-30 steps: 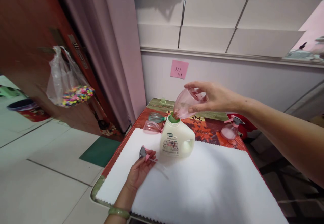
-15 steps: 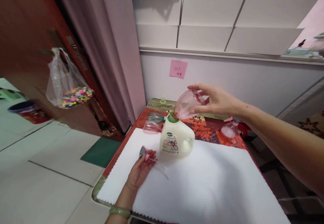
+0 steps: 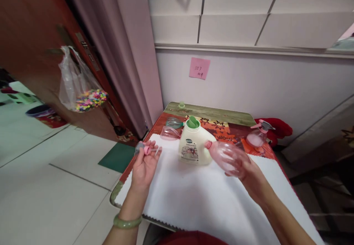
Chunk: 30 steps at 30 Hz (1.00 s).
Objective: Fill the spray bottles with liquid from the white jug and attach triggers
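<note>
My left hand (image 3: 143, 167) holds a pink and grey spray nozzle (image 3: 146, 149) near its fingertips, over the left part of the white mat (image 3: 177, 200). My right hand (image 3: 250, 176) is closed round the base of a clear pink bottle (image 3: 228, 158). That bottle is tilted on its side, its open neck pointing left. Behind the neck stands a cream jug (image 3: 190, 147) with a green spout (image 3: 193, 122) and no cap on it. Left of the jug lie a pink bottle (image 3: 169, 133) and a teal-necked clear bottle (image 3: 174, 122).
At the table's right stands a pink spray bottle (image 3: 257, 136) with pale liquid. A small green cap (image 3: 181, 105) sits at the back edge by the wall. A plastic bag of colourful pieces (image 3: 91, 100) hangs from the door handle.
The pink bottle in my right hand has moved away from the jug's mouth, down and to the right, and its neck has swung up. My left hand has risen with the spray nozzle.
</note>
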Available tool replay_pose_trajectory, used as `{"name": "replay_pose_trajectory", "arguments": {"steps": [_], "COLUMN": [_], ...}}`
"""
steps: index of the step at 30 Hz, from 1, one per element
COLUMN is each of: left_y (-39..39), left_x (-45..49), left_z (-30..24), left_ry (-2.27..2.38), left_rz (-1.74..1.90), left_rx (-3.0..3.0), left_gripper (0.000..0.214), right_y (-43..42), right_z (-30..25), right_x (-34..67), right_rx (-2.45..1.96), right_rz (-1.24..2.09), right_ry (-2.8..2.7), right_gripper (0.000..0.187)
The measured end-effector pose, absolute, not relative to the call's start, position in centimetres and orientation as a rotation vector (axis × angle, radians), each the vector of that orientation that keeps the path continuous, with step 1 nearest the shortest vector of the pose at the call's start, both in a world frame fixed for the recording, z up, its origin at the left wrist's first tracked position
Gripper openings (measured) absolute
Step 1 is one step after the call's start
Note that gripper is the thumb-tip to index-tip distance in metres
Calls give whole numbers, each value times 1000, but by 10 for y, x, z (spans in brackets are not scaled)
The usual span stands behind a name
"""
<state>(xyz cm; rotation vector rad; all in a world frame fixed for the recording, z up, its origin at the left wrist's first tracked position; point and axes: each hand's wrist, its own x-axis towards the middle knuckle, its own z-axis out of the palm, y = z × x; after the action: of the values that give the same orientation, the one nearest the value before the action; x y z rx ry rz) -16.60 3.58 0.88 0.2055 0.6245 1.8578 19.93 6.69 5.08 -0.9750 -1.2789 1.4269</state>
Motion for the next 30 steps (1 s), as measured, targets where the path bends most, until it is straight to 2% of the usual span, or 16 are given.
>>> {"name": "replay_pose_trajectory", "arguments": {"steps": [4, 6, 11, 20, 30], "left_y": [40, 40, 36, 34, 24], "left_x": [-147, -133, -113, -111, -40], "left_z": [67, 83, 91, 102, 96], "left_ry": [597, 609, 641, 620, 599], "left_rz": [1958, 1964, 1921, 1906, 1572], "left_rx": [301, 284, 278, 287, 405], "left_gripper": [24, 25, 27, 27, 30], "right_y": [29, 21, 13, 8, 5], "right_z": [46, 50, 53, 52, 50], "right_x": [187, 181, 177, 180, 149], "right_rx": [-984, -973, -1016, -1015, -909], "right_rz": [1269, 1165, 975, 994, 952], "right_ry": [-1400, -1445, -1424, -1416, -1494], "right_gripper": [70, 75, 72, 73, 81]}}
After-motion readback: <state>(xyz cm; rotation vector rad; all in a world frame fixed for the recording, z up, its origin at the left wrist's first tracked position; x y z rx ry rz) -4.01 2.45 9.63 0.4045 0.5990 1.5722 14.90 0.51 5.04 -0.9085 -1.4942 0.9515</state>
